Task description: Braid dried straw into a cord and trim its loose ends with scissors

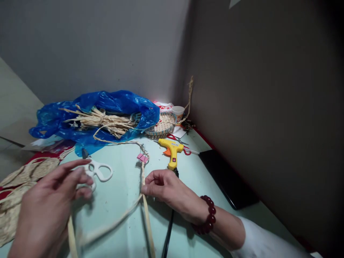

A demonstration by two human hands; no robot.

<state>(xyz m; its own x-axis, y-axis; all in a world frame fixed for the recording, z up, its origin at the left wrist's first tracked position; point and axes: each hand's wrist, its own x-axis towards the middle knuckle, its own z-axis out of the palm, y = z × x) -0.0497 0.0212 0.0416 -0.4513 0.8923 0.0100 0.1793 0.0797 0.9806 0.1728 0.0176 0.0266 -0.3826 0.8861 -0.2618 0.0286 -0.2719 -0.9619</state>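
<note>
My right hand [168,189], with a dark red bead bracelet [208,218] at the wrist, pinches a braided straw cord [142,172] on the pale green table [120,200]. A pink binder clip [142,157] grips the cord just beyond my fingers. Loose flat straw strips [149,229] trail from the pinch toward me. My left hand [49,204] hovers at the near left, fingers stretched out, its fingertips over the white-handled scissors [98,171]. One straw strip [71,238] runs under its palm; whether the hand holds it I cannot see.
A yellow glue gun [172,150] lies past my right hand, its black cable [168,233] running toward me. Red scissors [178,141], a round woven tray [162,126] and a paper cup [177,111] sit in the corner. A blue bag [107,104] holds straw bundles. Woven mats [18,186] lie left; a black slab [228,179] right.
</note>
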